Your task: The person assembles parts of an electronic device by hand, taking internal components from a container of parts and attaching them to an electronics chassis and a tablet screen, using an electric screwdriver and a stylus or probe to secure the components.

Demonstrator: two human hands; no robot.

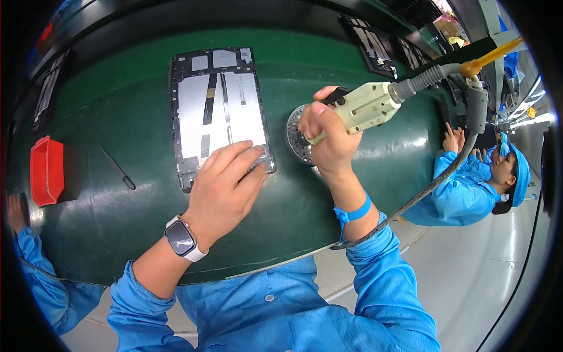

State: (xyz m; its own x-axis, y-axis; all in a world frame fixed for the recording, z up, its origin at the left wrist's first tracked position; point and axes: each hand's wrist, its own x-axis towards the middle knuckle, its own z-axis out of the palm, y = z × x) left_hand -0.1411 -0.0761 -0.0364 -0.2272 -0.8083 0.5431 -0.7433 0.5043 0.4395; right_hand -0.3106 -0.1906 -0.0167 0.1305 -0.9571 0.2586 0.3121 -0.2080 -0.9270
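Note:
A tablet with its back off [220, 111] lies before me on the green bench, its silver inside and dark ribbon cable facing up. My left hand [226, 188] rests on its lower end, fingers spread and touching it. To the right, my right hand [334, 132] is wrapped round a cream electric screwdriver [372, 105], which is held tilted. Its front end is at a round metal screw tray [296, 149] with a perforated top, partly hidden by my hand. Whether the screwdriver's tip touches the tray, I cannot tell.
A red bin [47, 170] and a small black pen-like tool [120, 170] are on the bench's left side. More tablets, one at the back right [369, 47], lie further off. The screwdriver's cable [437, 179] hangs at right. A co-worker [469, 182] sits beyond it.

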